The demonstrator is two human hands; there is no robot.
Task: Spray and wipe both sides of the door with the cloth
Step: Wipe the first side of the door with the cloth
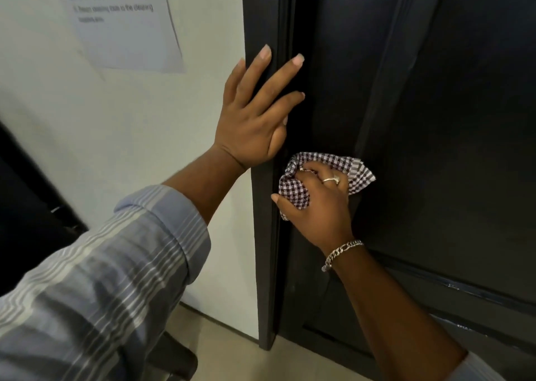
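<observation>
A black panelled door (435, 119) fills the right half of the view, set in a black frame (261, 235). My left hand (255, 110) lies flat with fingers spread across the frame and the door's left edge. Just below it, my right hand (319, 203) grips a bunched checked cloth (293, 190) and presses it against the door near its left edge. A ring and a chain bracelet show on the right hand and wrist. No spray bottle is in view.
A white wall (130, 148) runs left of the frame, with a printed paper sheet (121, 23) stuck on it. A dark object (26, 200) stands at the far left. Beige floor (232, 351) shows below the door frame.
</observation>
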